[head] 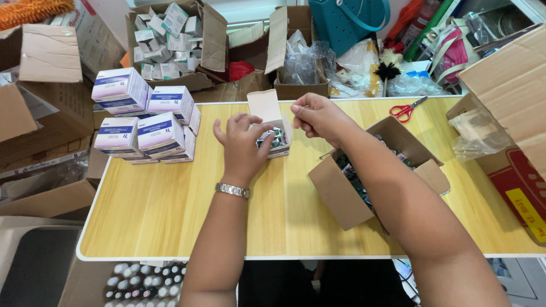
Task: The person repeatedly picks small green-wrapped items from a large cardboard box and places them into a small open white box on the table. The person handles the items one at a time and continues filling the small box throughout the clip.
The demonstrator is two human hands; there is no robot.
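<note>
A small white carton (272, 122) with its lid flap up stands in the middle of the yellow wooden table (165, 210); small dark packets show inside it. My left hand (242, 145), with a metal watch on the wrist, holds the carton's left side, fingers curled over its open top. My right hand (318, 116) is at the carton's right rim, fingertips pinched together there; whether they hold anything I cannot tell. My right forearm crosses over an open brown cardboard box (341, 196) filled with dark small items.
Stacked white-and-purple cartons (145, 122) fill the table's left end. Red-handled scissors (406, 109) lie at the back right. Open cardboard boxes (176, 40), plastic bags (307, 57) and a teal basket (344, 20) crowd behind. A large box (512, 96) stands right. Vials (142, 278) sit below.
</note>
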